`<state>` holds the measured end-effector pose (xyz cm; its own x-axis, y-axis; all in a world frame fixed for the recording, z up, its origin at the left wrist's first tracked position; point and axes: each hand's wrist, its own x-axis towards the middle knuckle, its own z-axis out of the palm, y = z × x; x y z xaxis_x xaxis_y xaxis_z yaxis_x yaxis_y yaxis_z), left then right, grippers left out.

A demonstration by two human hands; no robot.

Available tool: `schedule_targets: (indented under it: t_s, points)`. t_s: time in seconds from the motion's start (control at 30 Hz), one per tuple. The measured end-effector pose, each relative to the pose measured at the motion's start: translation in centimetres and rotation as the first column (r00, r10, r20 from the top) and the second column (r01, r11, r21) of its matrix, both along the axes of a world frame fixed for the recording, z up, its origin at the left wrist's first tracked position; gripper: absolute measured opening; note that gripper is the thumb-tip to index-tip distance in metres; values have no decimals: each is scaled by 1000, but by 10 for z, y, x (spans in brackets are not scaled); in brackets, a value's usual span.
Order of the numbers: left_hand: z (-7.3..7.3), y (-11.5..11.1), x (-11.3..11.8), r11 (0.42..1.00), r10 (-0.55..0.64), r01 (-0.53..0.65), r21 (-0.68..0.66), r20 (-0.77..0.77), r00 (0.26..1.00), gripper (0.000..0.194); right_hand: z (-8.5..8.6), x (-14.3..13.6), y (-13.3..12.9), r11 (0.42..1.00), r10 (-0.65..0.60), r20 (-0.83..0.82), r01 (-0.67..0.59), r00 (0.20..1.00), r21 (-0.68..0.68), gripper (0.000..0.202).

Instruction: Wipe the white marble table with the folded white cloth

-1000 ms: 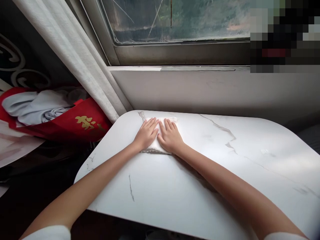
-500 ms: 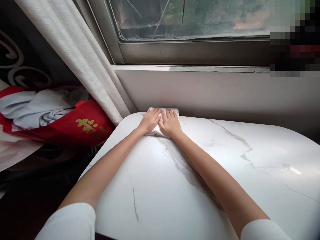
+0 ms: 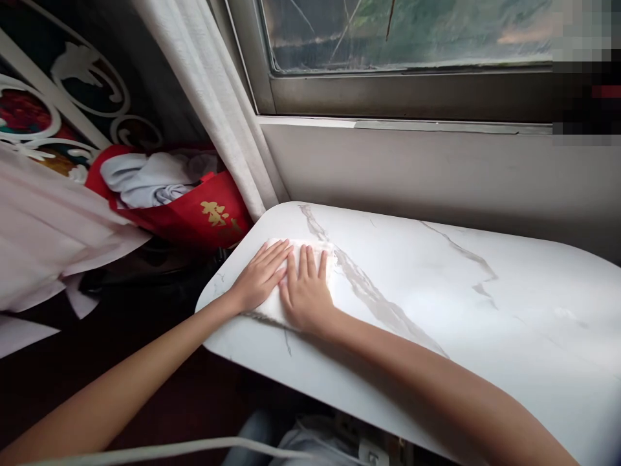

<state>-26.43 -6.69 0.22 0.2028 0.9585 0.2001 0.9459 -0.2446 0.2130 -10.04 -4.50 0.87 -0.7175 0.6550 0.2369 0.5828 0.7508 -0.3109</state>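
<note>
A folded white cloth [image 3: 272,309] lies flat on the white marble-patterned tabletop [image 3: 388,259], near its left end. My left hand [image 3: 259,277] presses on the cloth's left part, palm down with the fingers stretched out. Beside it, my right hand [image 3: 306,288] lies flat on the cloth, its fingers slightly spread. The two hands nearly touch at the thumbs. Much of the cloth is hidden under them; its far edge and its near left edge show. Grey veins run across the tabletop to the right of the hands.
A window [image 3: 407,39] and a pale wall [image 3: 412,168] stand behind the table. To the left hang a white curtain [image 3: 213,97] and pale pink fabric [image 3: 48,226]. A red bag [image 3: 194,220] holds light-coloured cloth. A white cable [image 3: 194,446] crosses the bottom foreground.
Both hands have drawn the cloth from the table's far edge toward me and somewhat left. The view has shifted, showing the table's near edge and more of the left side.
</note>
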Motion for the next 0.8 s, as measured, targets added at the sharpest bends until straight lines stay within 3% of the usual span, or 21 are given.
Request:
schedule_targets:
  t_s: [0.1,0.2,0.37,0.47,0.57,0.8]
  points:
    - [3,-49,-17,1000,7,-7,-22,-13,1000,50,6,-8,-39,986,137,-17,-138,990,-91,63]
    - [3,-83,-34,999,27,-28,-20,-21,999,50,8,-19,-64,961,221,-53,-227,974,-156,66]
    - [4,-95,-50,998,48,-47,-31,11,999,49,13,-32,-70,926,259,-89,-273,962,-261,68]
    - [4,-80,-57,998,39,-38,-48,9,999,50,18,-41,-55,902,234,-88,-250,968,-353,70]
    - [0,-51,-64,997,66,-66,-35,-10,998,52,18,-55,-28,909,128,-96,-155,987,-388,64]
    - [-8,64,-71,995,98,-98,-11,-7,995,52,-2,-77,66,989,-87,-122,72,989,-126,58]
